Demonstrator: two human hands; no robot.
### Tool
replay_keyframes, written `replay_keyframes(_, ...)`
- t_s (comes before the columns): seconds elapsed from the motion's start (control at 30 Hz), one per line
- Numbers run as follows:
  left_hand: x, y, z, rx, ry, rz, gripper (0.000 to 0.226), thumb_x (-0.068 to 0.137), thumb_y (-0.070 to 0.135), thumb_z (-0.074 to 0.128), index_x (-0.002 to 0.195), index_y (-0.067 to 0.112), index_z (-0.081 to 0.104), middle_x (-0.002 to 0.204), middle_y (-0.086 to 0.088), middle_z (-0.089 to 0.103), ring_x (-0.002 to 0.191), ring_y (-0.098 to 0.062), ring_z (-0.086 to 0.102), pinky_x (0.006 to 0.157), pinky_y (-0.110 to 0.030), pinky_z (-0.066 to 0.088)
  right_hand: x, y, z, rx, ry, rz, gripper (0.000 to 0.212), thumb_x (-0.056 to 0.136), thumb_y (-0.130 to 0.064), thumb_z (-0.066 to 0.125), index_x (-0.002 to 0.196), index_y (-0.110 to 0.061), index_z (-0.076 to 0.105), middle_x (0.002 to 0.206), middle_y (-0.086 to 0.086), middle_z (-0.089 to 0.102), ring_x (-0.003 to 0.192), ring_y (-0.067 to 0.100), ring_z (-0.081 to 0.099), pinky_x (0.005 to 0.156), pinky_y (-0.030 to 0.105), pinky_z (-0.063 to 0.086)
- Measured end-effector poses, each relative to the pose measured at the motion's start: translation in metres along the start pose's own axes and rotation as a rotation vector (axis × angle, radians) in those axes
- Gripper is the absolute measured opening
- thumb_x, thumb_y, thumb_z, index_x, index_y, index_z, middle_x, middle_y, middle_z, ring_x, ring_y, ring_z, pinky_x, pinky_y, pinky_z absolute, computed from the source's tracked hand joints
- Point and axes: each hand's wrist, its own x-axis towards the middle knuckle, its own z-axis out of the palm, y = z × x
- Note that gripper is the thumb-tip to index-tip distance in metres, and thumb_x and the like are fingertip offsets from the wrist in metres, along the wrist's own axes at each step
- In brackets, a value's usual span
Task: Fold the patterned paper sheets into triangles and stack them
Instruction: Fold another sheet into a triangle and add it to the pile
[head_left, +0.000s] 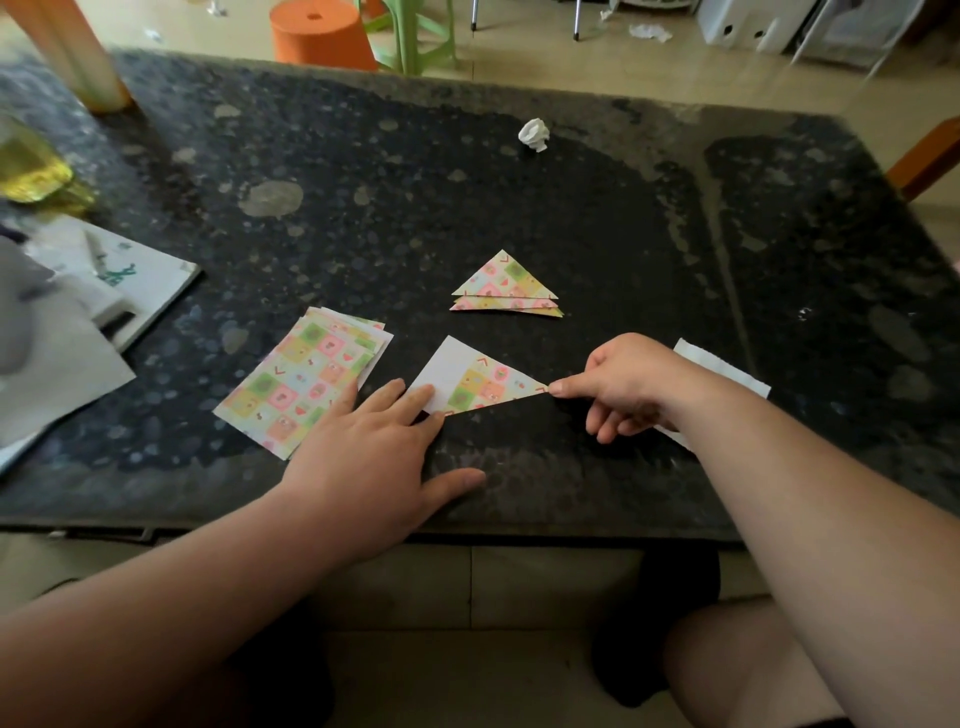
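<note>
Near the tabletop's front edge, the left grip, fingers flat, presses a half-folded patterned sheet; the right grip pinches its 3 o'clock tip. The triangle stack lies at 12 o'clock.

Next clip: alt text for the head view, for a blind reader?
Two bare hands fold a patterned sheet on a dark speckled table: the left hand presses its white corner flat, the right hand pinches its right tip. A stack of unfolded sheets lies to the left, a stack of finished triangles beyond the hands, a crumpled paper ball farther back.
</note>
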Motion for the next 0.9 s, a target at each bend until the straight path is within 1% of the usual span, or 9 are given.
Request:
replay_keyframes(0.13, -0.001, -0.002, 0.000, 0.017, -0.003, 0.008, 0.102, 0.079, 0.086, -0.005, 0.157, 0.031, 0.033, 0.169, 0.008, 0.015, 0.156, -0.018, 0.011, 0.127, -0.045, 0.009, -0.001, -0.002, 0.000, -0.028, -0.014, -0.004, 0.035, 0.093, -0.044, 0.073, 0.092, -0.014, 0.056, 0.067, 0.011, 0.075, 0.050, 0.020, 0.068, 0.049, 0.023, 0.045)
replay_keyframes(0.27, -0.005, -0.001, -0.002, -0.020, -0.068, 0.011, 0.095, 0.083, 0.083, 0.001, 0.160, 0.032, 0.019, 0.170, 0.009, 0.005, 0.156, -0.018, 0.005, 0.127, -0.045, 0.007, -0.012, -0.014, -0.004, -0.221, 0.054, -0.069, 0.030, 0.094, -0.041, 0.073, 0.094, -0.012, 0.066, 0.071, 0.009, 0.077, 0.049, 0.018, 0.065, 0.053, 0.024, 0.046)
replay_keyframes(0.37, 0.002, -0.003, -0.007, -0.073, -0.028, 0.020, 0.073, 0.094, 0.074, 0.021, 0.153, 0.035, 0.037, 0.164, 0.009, 0.021, 0.151, -0.017, 0.018, 0.125, -0.040, 0.015, -0.018, -0.032, 0.008, -0.239, 0.038, -0.225, 0.027, 0.093, -0.039, 0.073, 0.093, -0.012, 0.070, 0.066, 0.004, 0.075, 0.045, 0.015, 0.061, 0.046, 0.021, 0.042)
replay_keyframes(0.47, 0.019, -0.005, -0.016, -0.290, 0.140, -0.047, 0.034, 0.100, 0.049, 0.052, 0.127, 0.029, 0.062, 0.137, 0.008, 0.048, 0.128, -0.015, 0.044, 0.106, -0.030, 0.035, -0.017, -0.048, 0.030, -0.226, -0.147, -0.293, 0.027, 0.092, -0.037, 0.075, 0.097, -0.011, 0.073, 0.070, 0.003, 0.077, 0.045, 0.014, 0.061, 0.048, 0.023, 0.041)
replay_keyframes(0.53, 0.032, -0.003, -0.026, -0.536, 0.230, -0.174, 0.008, 0.097, 0.036, 0.063, 0.096, 0.028, 0.063, 0.113, 0.010, 0.060, 0.099, -0.011, 0.059, 0.083, -0.028, 0.045, -0.013, -0.055, 0.039, -0.250, -0.184, -0.276, 0.026, 0.093, -0.035, 0.074, 0.097, -0.009, 0.075, 0.071, 0.002, 0.077, 0.046, 0.013, 0.062, 0.050, 0.025, 0.042)
replay_keyframes(0.57, 0.039, -0.002, -0.031, -0.645, 0.228, -0.243, 0.013, 0.095, 0.033, 0.066, 0.085, 0.027, 0.062, 0.099, 0.010, 0.067, 0.084, -0.010, 0.063, 0.072, -0.030, 0.048, -0.011, -0.058, 0.039, -0.252, -0.181, -0.253, 0.026, 0.094, -0.034, 0.073, 0.095, -0.008, 0.075, 0.070, 0.001, 0.077, 0.045, 0.013, 0.061, 0.051, 0.025, 0.042)
replay_keyframes(0.63, 0.051, -0.001, -0.033, -0.775, 0.126, -0.319, 0.017, 0.093, 0.030, 0.069, 0.077, 0.023, 0.064, 0.070, 0.004, 0.073, 0.059, -0.011, 0.067, 0.058, -0.028, 0.051, -0.008, -0.062, 0.040, -0.250, -0.179, -0.203, 0.024, 0.095, -0.033, 0.072, 0.094, -0.009, 0.074, 0.069, 0.000, 0.076, 0.043, 0.012, 0.058, 0.051, 0.023, 0.041)
replay_keyframes(0.73, 0.060, 0.005, -0.034, -0.857, -0.091, -0.350, 0.018, 0.096, 0.018, 0.063, 0.082, 0.010, 0.067, 0.069, -0.007, 0.075, 0.051, -0.019, 0.067, 0.045, -0.025, 0.050, -0.008, -0.064, 0.040, -0.215, -0.188, -0.166, 0.025, 0.095, -0.033, 0.071, 0.099, -0.008, 0.072, 0.070, 0.000, 0.077, 0.040, 0.010, 0.055, 0.049, 0.022, 0.039)
replay_keyframes(0.9, 0.066, 0.010, -0.038, -0.999, -0.250, -0.415, 0.020, 0.102, 0.014, 0.058, 0.095, -0.002, 0.068, 0.086, -0.018, 0.077, 0.070, -0.031, 0.072, 0.068, -0.038, 0.063, -0.007, -0.064, 0.038, -0.178, -0.188, -0.145, 0.025, 0.096, -0.033, 0.071, 0.103, -0.008, 0.071, 0.068, -0.001, 0.076, 0.041, 0.009, 0.056, 0.047, 0.021, 0.038)
